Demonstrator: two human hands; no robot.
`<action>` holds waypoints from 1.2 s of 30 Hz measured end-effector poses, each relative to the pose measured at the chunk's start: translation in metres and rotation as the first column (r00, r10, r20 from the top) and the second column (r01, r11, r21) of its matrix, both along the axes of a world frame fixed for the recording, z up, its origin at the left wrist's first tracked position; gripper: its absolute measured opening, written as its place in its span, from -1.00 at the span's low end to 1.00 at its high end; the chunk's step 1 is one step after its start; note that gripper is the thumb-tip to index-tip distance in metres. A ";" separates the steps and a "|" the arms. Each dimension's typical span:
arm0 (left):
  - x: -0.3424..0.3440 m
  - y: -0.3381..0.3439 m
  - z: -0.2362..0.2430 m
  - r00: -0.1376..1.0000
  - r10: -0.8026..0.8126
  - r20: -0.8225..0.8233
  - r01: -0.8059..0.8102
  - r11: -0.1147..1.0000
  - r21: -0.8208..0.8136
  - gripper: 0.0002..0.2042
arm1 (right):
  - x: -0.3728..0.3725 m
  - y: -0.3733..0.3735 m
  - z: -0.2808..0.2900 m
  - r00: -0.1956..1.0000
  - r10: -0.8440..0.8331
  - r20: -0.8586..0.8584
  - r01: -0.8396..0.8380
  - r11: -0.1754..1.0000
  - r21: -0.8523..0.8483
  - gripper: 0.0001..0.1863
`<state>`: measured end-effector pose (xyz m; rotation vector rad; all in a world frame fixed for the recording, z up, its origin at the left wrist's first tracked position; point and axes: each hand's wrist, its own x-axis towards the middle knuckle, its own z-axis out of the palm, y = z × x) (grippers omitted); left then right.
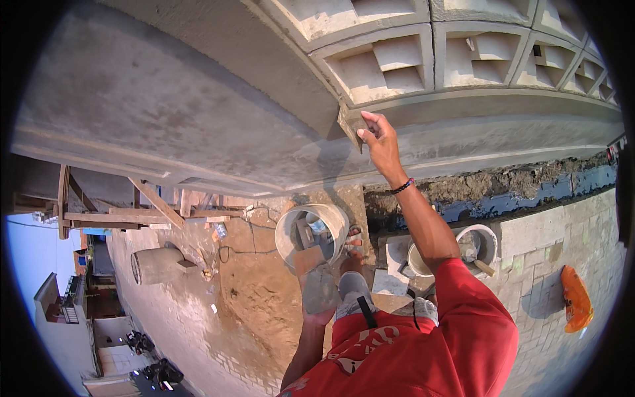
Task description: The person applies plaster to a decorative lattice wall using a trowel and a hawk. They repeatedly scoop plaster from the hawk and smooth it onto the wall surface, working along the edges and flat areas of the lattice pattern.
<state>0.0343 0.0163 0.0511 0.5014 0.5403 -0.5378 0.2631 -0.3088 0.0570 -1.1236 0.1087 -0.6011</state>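
At the inner corner of a grey rendered wall (172, 99), just below the pale ventilation blocks (433, 56), my right hand (381, 147) is closed on a thin, flat brownish piece (348, 127). One edge of that piece rests against the corner; its exact kind is unclear. Low in front of my body, my left hand (319, 319) supports a flat board (307, 260) bearing a lump of grey mortar (321, 289). The fingers of this hand are mostly hidden beneath. Just beyond the board stands a whitish bucket (340, 221) with tools and a plastic bottle inside.
A second bucket (490, 245) with a tool handle stands under my right arm. A rough trench (450, 188) follows the wall's foot. Wooden scaffolding (119, 217) and a concrete cylinder (155, 266) are at left. An orange bag (577, 299) lies on the paving at right.
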 end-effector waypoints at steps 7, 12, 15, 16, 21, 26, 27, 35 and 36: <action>0.002 -0.003 -0.008 1.000 0.001 0.025 -0.001 1.000 0.017 -0.66 | -0.026 -0.007 0.010 0.983 0.050 -0.176 -0.051 0.999 0.000 -0.61; 0.001 -0.007 -0.006 0.962 -0.176 0.210 0.111 0.951 0.289 -0.69 | -0.036 -0.022 0.021 0.968 0.140 -0.210 -0.090 0.969 0.231 -0.59; -0.001 0.004 -0.023 0.999 -0.003 0.042 0.007 0.995 -0.098 -0.69 | -0.031 -0.024 0.022 0.967 0.161 -0.200 -0.114 0.967 0.228 -0.58; -0.002 0.003 -0.024 0.999 -0.001 0.049 0.005 0.997 -0.072 -0.69 | -0.028 -0.024 0.022 0.970 0.145 -0.197 -0.101 0.971 0.217 -0.58; -0.001 -0.011 -0.011 1.000 0.002 0.023 -0.001 0.999 -0.047 -0.68 | -0.013 -0.005 0.032 0.966 0.058 -0.251 -0.020 0.988 0.151 -0.56; 0.004 -0.015 -0.019 0.917 -0.290 0.274 0.113 0.848 0.518 -0.70 | -0.006 0.009 0.057 0.977 -0.030 -0.209 0.062 0.987 0.146 -0.56; 0.005 -0.016 -0.021 0.886 -0.346 0.309 0.115 0.808 0.577 -0.69 | -0.006 0.009 0.065 0.976 -0.046 -0.212 0.077 0.987 0.139 -0.56; 0.026 -0.043 0.020 0.986 0.016 0.168 0.046 0.934 -0.355 -0.63 | -0.009 -0.008 0.130 0.999 -0.031 -0.019 0.033 0.990 0.139 -0.58; 0.025 -0.042 0.019 0.991 0.027 0.129 0.027 0.916 -0.401 -0.62 | -0.011 -0.013 0.136 0.999 -0.038 0.012 0.036 0.988 0.151 -0.59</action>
